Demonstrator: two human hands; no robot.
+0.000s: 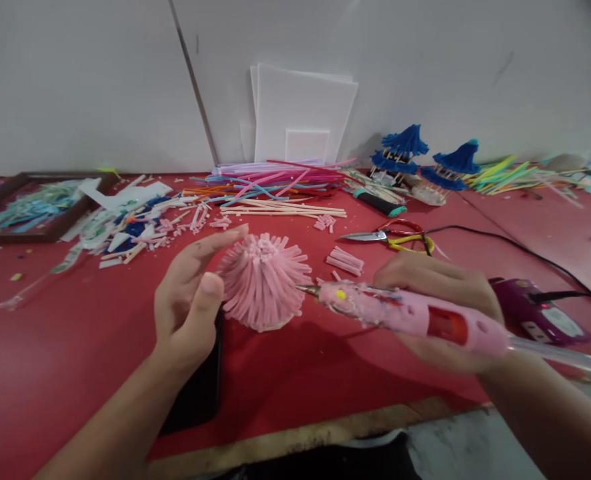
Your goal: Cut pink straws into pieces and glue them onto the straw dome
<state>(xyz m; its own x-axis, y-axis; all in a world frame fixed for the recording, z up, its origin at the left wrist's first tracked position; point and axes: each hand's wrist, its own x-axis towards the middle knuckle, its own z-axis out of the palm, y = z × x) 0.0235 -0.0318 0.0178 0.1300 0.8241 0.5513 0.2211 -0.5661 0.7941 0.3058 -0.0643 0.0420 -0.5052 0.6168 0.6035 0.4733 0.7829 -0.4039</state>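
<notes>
My left hand grips the left side of a pink cone covered in short strips of pipe cleaner. A pale rim shows along the cone's lower edge. My right hand is wrapped around a pink hot glue gun with a clear glue stick in its back end. Its metal tip points left, at or very close to the cone's right side; whether they touch I cannot tell. Cut pink pipe cleaner pieces lie on the red table behind the tip.
Scissors with red and yellow handles lie beyond my right hand. A purple power socket with a black cable stands at right, a black phone under my left hand. Farther back are pipe cleaners, scraps and blue-roofed models.
</notes>
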